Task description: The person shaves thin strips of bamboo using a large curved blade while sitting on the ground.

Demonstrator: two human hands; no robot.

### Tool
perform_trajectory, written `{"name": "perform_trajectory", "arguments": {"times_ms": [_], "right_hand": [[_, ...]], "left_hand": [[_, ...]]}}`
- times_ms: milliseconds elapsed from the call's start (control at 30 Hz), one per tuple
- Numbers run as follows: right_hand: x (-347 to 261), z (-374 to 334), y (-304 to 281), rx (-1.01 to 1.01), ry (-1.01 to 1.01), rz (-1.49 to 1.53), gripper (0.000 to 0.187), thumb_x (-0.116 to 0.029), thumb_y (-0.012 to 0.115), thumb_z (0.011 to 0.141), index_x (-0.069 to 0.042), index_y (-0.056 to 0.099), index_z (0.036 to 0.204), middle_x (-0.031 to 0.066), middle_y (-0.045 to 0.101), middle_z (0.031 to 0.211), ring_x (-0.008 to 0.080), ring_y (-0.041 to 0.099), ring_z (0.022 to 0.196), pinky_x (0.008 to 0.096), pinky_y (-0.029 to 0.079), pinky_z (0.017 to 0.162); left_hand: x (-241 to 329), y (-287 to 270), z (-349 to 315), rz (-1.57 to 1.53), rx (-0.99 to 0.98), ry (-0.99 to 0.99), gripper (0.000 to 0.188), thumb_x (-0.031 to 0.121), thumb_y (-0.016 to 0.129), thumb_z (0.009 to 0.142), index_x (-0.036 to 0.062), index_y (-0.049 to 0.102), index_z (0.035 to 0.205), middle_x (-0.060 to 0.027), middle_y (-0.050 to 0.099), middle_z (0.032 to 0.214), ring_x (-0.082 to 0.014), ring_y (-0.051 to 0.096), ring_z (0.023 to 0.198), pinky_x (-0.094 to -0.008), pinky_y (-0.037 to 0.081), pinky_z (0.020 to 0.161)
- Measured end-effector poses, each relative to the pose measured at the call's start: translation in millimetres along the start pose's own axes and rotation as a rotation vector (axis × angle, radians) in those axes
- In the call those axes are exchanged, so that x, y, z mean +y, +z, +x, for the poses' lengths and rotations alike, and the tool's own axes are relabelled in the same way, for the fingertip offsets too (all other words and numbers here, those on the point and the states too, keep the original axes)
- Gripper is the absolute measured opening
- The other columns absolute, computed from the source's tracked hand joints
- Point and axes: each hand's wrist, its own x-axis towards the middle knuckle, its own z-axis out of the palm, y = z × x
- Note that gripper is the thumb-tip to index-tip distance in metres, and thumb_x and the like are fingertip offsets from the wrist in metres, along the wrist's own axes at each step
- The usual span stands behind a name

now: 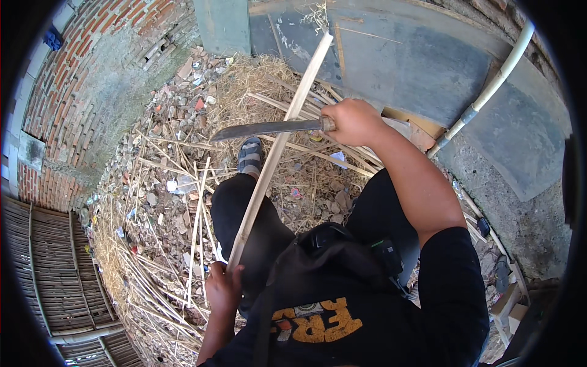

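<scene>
A long pale bamboo strip (276, 153) slants up and away across my left thigh. My left hand (222, 286) is closed around its near end, while its far end reaches toward the grey panels. In my right hand (353, 122) is the wooden handle of a machete, the fingers wrapped round it. The machete's dark blade (263, 129) points left and crosses the strip about two thirds of the way up. From this view I cannot tell whether the edge touches the strip or has cut into it.
Split bamboo strips (197, 226) and straw-like shavings (241, 92) lie over the rubble ground. A brick wall (73, 104) stands at left, above a woven bamboo panel (55, 263). Grey boards (403, 61) and a pale pipe (489, 88) line the right. My sandalled foot (249, 156) is near the blade.
</scene>
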Motion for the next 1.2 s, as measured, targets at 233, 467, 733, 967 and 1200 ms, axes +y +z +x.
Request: {"name": "perform_trajectory", "arguments": {"times_ms": [233, 467, 733, 967, 1200], "right_hand": [[-3.5, -0.7, 3.9, 0.116, -0.066, 0.067, 0.025, -0.026, 0.076, 0.076, -0.013, 0.069, 0.096, 0.0132, 0.069, 0.076, 0.0359, 0.068, 0.079, 0.0491, 0.053, 0.069], [-10.6, -0.1, 4.9, 0.086, -0.166, 0.040, 0.026, -0.025, 0.076, 0.075, -0.013, 0.068, 0.097, 0.0115, 0.069, 0.076, 0.0349, 0.068, 0.078, 0.0485, 0.054, 0.069], [-1.6, 3.5, 3.6, -0.031, -0.082, 0.082, 0.029, -0.030, 0.073, 0.079, -0.015, 0.071, 0.103, 0.0121, 0.070, 0.083, 0.0337, 0.069, 0.084, 0.0478, 0.055, 0.073], [3.6, 3.4, 11.3, 0.038, -0.084, 0.077, 0.032, -0.042, 0.075, 0.083, -0.012, 0.070, 0.095, 0.0124, 0.067, 0.073, 0.0345, 0.068, 0.076, 0.0471, 0.052, 0.066], [-1.3, 6.7, 9.8, -0.084, -0.099, 0.210, 0.032, -0.036, 0.075, 0.083, -0.011, 0.072, 0.102, 0.0133, 0.070, 0.083, 0.0321, 0.070, 0.083, 0.0452, 0.054, 0.074]], "left_hand": [[7.6, -11.2, 3.9, -0.103, -0.032, 0.009, 0.027, 0.022, 0.069, 0.092, 0.0007, 0.055, 0.099, -0.0232, 0.065, 0.075, -0.0459, 0.065, 0.069, -0.0518, 0.049, 0.060], [3.0, -14.8, 1.4, -0.311, -0.210, -0.098, 0.015, 0.010, 0.061, 0.095, -0.0022, 0.053, 0.098, -0.0242, 0.062, 0.075, -0.0451, 0.062, 0.068, -0.0494, 0.047, 0.061], [-1.3, -21.0, 9.2, -0.285, -0.373, -0.149, 0.016, 0.013, 0.060, 0.096, -0.0022, 0.055, 0.095, -0.0245, 0.062, 0.076, -0.0445, 0.063, 0.071, -0.0503, 0.046, 0.063], [-0.8, -21.6, 12.3, -0.221, -0.404, -0.115, 0.022, 0.017, 0.061, 0.096, -0.0018, 0.054, 0.087, -0.0259, 0.060, 0.073, -0.0481, 0.062, 0.071, -0.0526, 0.045, 0.061], [-16.3, -3.3, 10.0, -0.246, -0.352, -0.059, 0.028, 0.020, 0.059, 0.098, -0.0003, 0.051, 0.081, -0.0252, 0.058, 0.068, -0.0480, 0.059, 0.065, -0.0519, 0.042, 0.057]]}}
